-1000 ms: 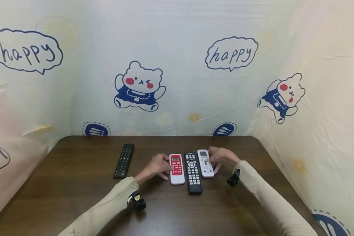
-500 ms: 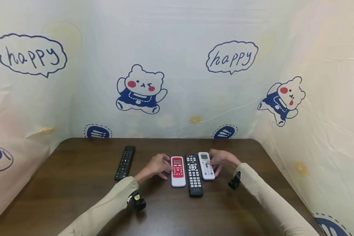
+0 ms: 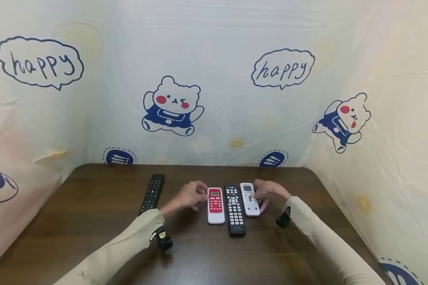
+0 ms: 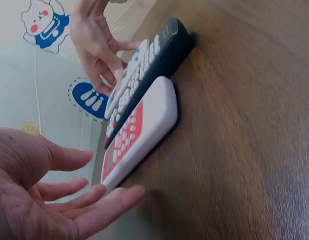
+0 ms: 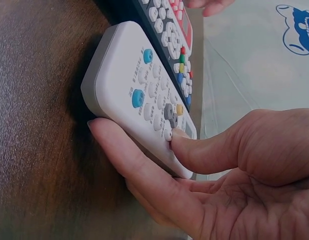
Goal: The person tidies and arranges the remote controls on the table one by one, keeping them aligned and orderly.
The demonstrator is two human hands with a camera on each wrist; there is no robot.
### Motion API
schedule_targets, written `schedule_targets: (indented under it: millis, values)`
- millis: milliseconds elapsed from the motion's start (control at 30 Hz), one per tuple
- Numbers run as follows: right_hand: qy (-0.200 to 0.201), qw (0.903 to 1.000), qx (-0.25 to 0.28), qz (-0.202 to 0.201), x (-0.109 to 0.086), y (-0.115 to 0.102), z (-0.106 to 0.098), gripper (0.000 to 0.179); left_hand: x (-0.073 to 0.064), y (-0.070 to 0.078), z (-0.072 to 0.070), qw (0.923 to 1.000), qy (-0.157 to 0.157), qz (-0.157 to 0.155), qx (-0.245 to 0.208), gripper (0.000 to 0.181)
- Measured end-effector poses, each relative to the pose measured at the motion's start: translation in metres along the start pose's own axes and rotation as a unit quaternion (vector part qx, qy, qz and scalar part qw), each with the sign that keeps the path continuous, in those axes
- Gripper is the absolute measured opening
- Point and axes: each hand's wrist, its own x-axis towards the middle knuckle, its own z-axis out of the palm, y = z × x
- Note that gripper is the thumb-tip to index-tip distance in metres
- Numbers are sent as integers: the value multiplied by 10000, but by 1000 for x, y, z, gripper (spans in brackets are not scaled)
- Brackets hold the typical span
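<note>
Three remote controls lie side by side on the table in the head view: a red-and-white remote [image 3: 215,217], a black remote with white buttons [image 3: 237,227] and a white remote [image 3: 251,208]. My left hand [image 3: 190,194] is beside the left edge of the red-and-white remote. In the left wrist view its thumb is lifted off and its fingers [image 4: 112,207] are loosely extended near that remote's end. My right hand [image 3: 268,191] grips the white remote, thumb [image 5: 209,150] on its face and fingers along its side. The right fingers' far tips are partly hidden.
Another black remote [image 3: 153,192] lies apart at the left, partly behind my left sleeve [image 3: 128,241]. The brown table [image 3: 207,257] ends at a printed curtain [image 3: 221,118] at the back and sides.
My left hand has drawn slightly away from the red-and-white remote, its thumb coming off the face. The right hand stays on the white remote. The head view has shifted a little.
</note>
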Motion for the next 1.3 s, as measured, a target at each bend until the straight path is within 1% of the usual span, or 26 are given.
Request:
schedule_targets:
  millis: [200, 300, 433, 567, 633, 733, 833, 900, 1000, 1133, 1200, 1300]
  values:
    - [6, 10000, 18, 34, 1, 1, 1, 43, 0, -5, -9, 9996, 101, 236, -109, 35]
    - [9, 9999, 103, -32, 1, 1, 1, 44, -2, -8, -17, 9993, 150, 341, -49, 37]
    - [15, 9996, 262, -104, 2, 2, 0, 44, -8, -14, -31, 9986, 262, 463, 71, 38]
    - [-20, 9987, 488, -168, 3, 5, 0, 44, -14, -26, -46, 9964, 475, 705, 52, 38]
    - [-28, 9983, 539, -231, 1, 7, 0, 48, -17, -32, -54, 9949, 634, 783, 36, 39]
    - [113, 9972, 639, -370, -2, 10, 2, 57, -23, -40, -65, 9926, 907, 802, -21, 41]
    - [323, 9953, 694, -595, -5, 13, 4, 63, -29, -44, -76, 9914, 1053, 780, -4, 42]
    - [453, 9942, 689, -694, -6, 15, 5, 65, -33, -46, -82, 9907, 1090, 804, 134, 42]
    - [535, 9934, 719, -717, -6, 18, 6, 63, -38, -49, -90, 9889, 1173, 826, 381, 42]
    - [581, 9926, 776, -730, -6, 19, 7, 63, -41, -51, -101, 9832, 1412, 921, 697, 40]
    - [582, 9926, 789, -722, -6, 19, 7, 64, -42, -54, -107, 9804, 1478, 997, 833, 39]
    - [572, 9926, 837, -667, -5, 19, 8, 64, -42, -60, -115, 9759, 1456, 1203, 1091, 39]
